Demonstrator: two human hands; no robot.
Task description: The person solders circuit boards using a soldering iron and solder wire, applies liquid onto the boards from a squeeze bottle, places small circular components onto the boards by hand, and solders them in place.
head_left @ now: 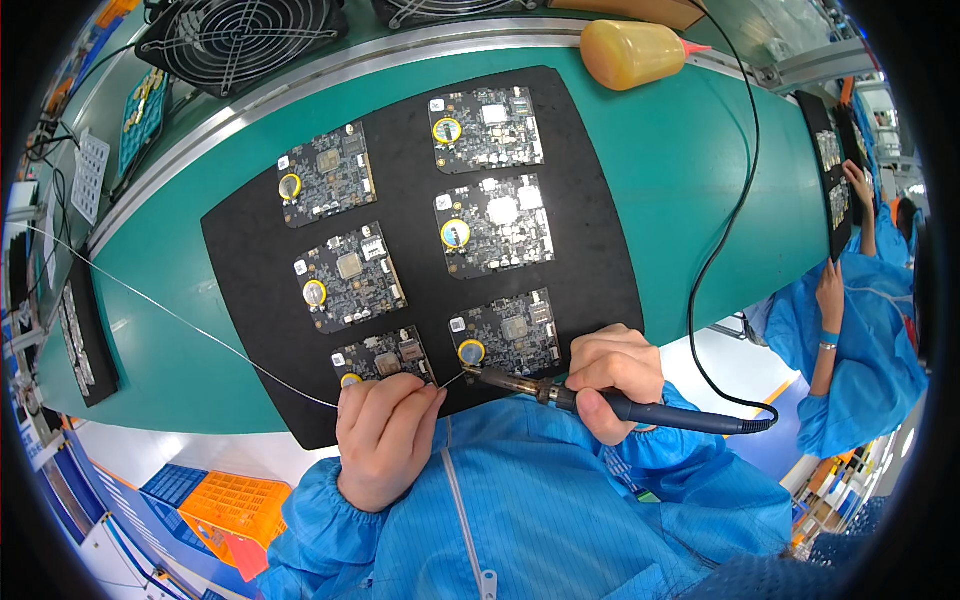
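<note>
Blue smock cloth (530, 490) lies nearest my head camera. Just past it I see the right hand (615, 382) closed around a soldering iron (665, 414), its tip pointing left, at the lower edge of a yellow-rimmed round cell (471, 352). That cell sits on the lower right circuit board (515, 327), just ahead and left of the right hand, on a black mat (405, 190) over the green counter (690, 170). The left hand (385, 435) pinches a thin wire (250, 362), with one end near the tip.
</note>
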